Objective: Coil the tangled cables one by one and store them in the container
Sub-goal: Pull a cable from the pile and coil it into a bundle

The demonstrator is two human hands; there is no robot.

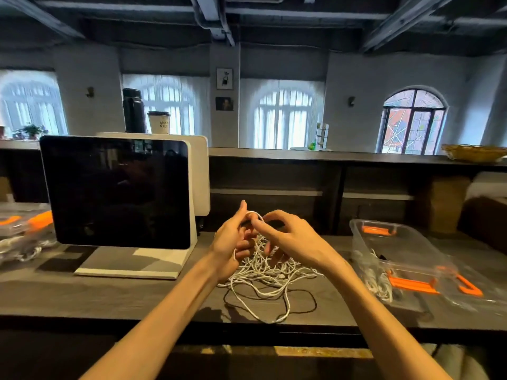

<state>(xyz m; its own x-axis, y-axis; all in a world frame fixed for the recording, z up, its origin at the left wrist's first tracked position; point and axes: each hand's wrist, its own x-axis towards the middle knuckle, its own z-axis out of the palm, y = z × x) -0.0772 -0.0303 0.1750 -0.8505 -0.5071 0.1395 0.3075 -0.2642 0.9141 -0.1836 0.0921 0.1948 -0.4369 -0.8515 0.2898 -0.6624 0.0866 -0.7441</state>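
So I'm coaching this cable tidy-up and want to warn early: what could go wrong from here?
1. The white cable the left hand and right hand are winding runs into the tangled pile; pulling may tighten knots.
2. A loop lies near the desk's front edge and could slide off.
3. Dragging the pile might nudge the open container.

Two hands (233,239), one cable tangle (269,272), seemingly two clear containers (395,250), one monitor (118,190).

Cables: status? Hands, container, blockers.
Left hand grips a white cable loop; right hand pinches it. Tangle on desk. Container open at right, some cable inside. Nothing in the way.
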